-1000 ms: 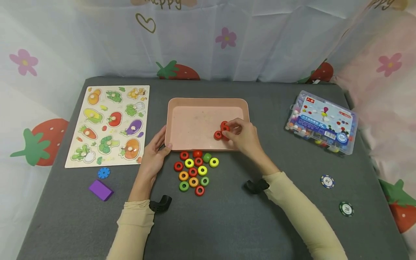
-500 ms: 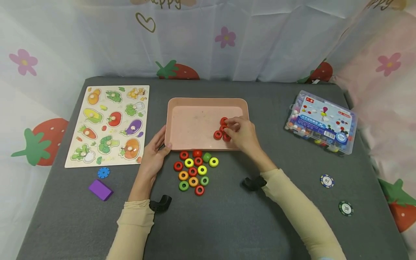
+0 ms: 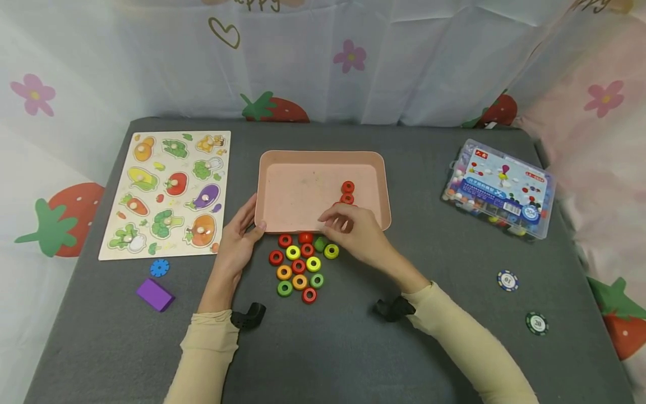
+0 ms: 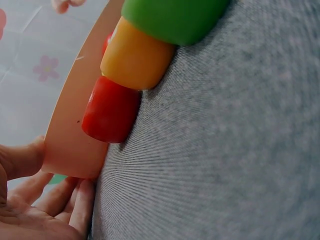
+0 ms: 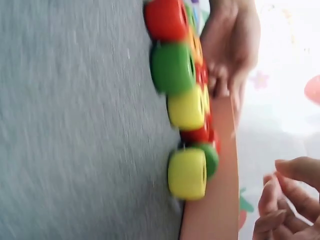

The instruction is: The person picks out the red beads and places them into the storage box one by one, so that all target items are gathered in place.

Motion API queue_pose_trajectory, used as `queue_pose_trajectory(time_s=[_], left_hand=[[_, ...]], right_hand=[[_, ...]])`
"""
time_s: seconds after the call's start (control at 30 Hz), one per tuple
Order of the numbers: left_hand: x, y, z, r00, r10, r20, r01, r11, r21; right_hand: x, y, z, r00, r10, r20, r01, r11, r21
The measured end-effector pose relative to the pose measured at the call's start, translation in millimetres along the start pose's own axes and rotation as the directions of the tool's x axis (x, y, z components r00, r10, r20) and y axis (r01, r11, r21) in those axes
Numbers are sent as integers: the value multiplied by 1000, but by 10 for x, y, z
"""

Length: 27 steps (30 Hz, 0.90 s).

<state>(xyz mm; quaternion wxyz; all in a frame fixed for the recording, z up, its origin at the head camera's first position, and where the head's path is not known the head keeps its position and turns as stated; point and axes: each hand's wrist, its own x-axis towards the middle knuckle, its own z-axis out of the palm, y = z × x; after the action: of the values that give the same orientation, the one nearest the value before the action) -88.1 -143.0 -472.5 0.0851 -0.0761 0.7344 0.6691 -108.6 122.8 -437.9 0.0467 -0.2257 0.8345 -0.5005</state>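
Observation:
A shallow pink tray [image 3: 298,185] lies mid-table. My left hand [image 3: 238,241] grips its near left corner; in the left wrist view the thumb [image 4: 25,157] is at the rim and the fingers lie against the outer wall. My right hand [image 3: 355,233], fingers loosely bent and holding nothing visible, hovers over the tray's near edge. Behind it two red beads [image 3: 347,187] show inside the tray; others there are mostly hidden by the hand. In front of the tray lie several ring-shaped beads: red [image 3: 299,266], yellow [image 3: 313,264], orange [image 3: 284,272] and green [image 3: 317,280].
Left of the tray lies a vegetable puzzle board [image 3: 166,196], with a blue disc [image 3: 159,267] and a purple block [image 3: 155,295] below it. A clear plastic case [image 3: 499,188] stands at the right, with two poker chips [image 3: 507,280] nearer the front.
My right hand has let go of the red beads in the tray and moved left and nearer, to the tray's near edge. My left hand stays at the corner.

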Motion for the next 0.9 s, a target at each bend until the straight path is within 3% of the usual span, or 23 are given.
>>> queue_pose_trajectory(time_s=[0.13,0.3,0.6,0.9], left_hand=[[-4,6,3,1000,3,2,-3,1000,-8],[-7,6,2,1000,15,7,-15,1000,-10],[-2,2,5,1000,20,6,-20,1000,-1],[-2,4,9,1000,16,3,-16,1000,-4]], right_hand=[[-55,-56,82,986,-7,168,6,1000,5],[-85,-60,143,952,54,303,-12,990,-138],[-90,-33,173,941,151,304,-76,966,-247],[-103,-84,169,941,244,234,-141,913,-383]])
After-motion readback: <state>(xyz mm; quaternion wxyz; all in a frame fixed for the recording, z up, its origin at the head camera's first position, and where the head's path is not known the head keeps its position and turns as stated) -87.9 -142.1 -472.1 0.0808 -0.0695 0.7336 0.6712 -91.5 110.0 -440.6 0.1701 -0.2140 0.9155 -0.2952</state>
